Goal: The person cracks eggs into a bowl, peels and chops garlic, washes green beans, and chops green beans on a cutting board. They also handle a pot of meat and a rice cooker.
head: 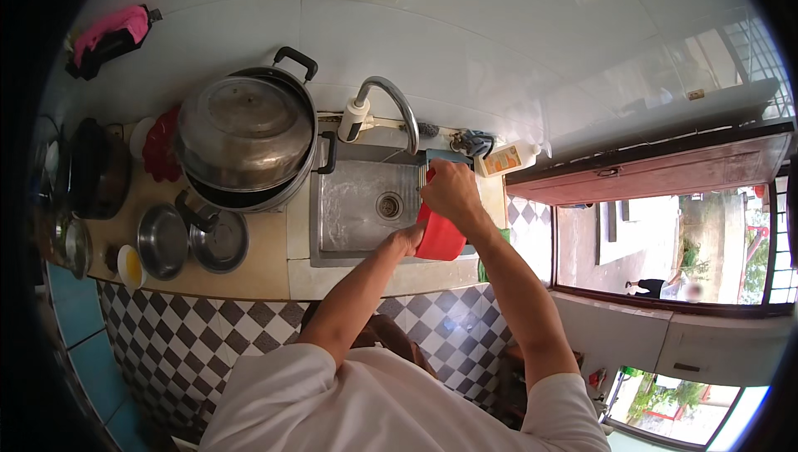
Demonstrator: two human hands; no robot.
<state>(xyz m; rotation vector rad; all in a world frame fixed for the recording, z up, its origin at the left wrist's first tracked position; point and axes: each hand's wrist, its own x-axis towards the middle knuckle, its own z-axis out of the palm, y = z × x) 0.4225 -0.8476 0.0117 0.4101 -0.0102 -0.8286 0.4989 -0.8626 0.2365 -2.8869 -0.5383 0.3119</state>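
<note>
A red container (441, 238), tilted over the right part of the steel sink (349, 202), is between my two hands. My left hand (408, 240) grips its near left side, with the fingertips hidden by it. My right hand (450, 187) is closed at the container's upper edge, and whether it holds anything else cannot be seen. Behind the basin a curved chrome faucet (399, 99) rises from a white base. The round drain (389, 205) lies left of the container. A rack or tray is partly hidden under my right hand.
Left of the sink stands a large steel pot (249, 134) with jutting black handles. Two metal bowls (163, 241), a red scalloped dish (162, 146) and a small bowl with yellow contents (132, 267) share the counter. A white bottle (508, 159) stands right. A person (661, 288) is outside the doorway.
</note>
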